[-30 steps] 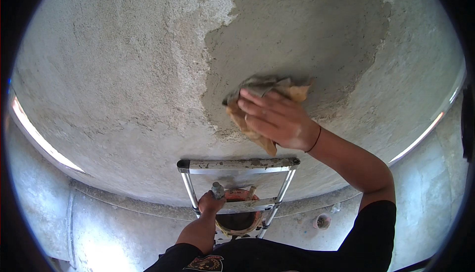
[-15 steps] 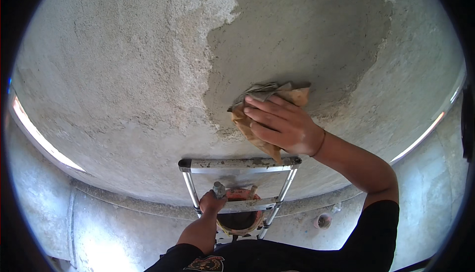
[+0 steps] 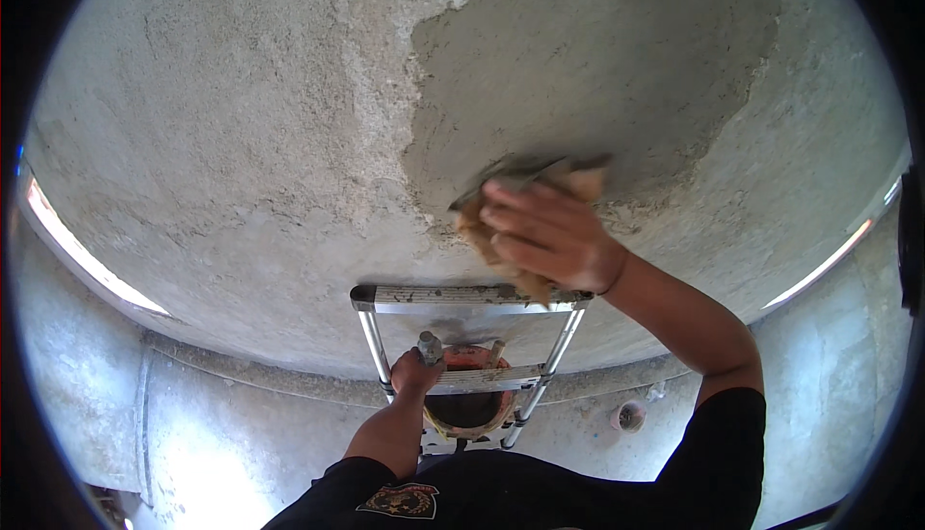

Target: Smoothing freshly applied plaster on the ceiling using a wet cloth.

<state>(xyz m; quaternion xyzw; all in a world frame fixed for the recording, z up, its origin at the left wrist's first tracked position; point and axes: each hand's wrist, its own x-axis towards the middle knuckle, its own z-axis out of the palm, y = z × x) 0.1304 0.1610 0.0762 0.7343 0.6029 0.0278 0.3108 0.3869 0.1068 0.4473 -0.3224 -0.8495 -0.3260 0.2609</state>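
My right hand (image 3: 549,236) presses a crumpled sheet of brown paper (image 3: 585,183), smeared grey along its upper side, against the wall. It sits at the lower edge of a darker, smooth patch of wet-looking plaster (image 3: 588,58). Fingers and paper are blurred by motion. Lower down, my left hand (image 3: 414,374) is closed at the left end of a rung of the aluminium ladder (image 3: 472,296). A short grey cylindrical piece (image 3: 430,345) sticks up beside its thumb; whether the hand also holds that piece is unclear.
Behind the ladder rung hangs or stands a reddish bucket (image 3: 466,357) with dark grey contents and a stick-like handle (image 3: 496,353) poking up. A small round container (image 3: 631,416) is on the floor to the right. Rough, pale wall (image 3: 241,125) surrounds the patch.
The wall, ladder and bucket have shifted upward in view. Relative to the wall, my right hand and the paper have slid slightly down. My left hand keeps its place at the rung.
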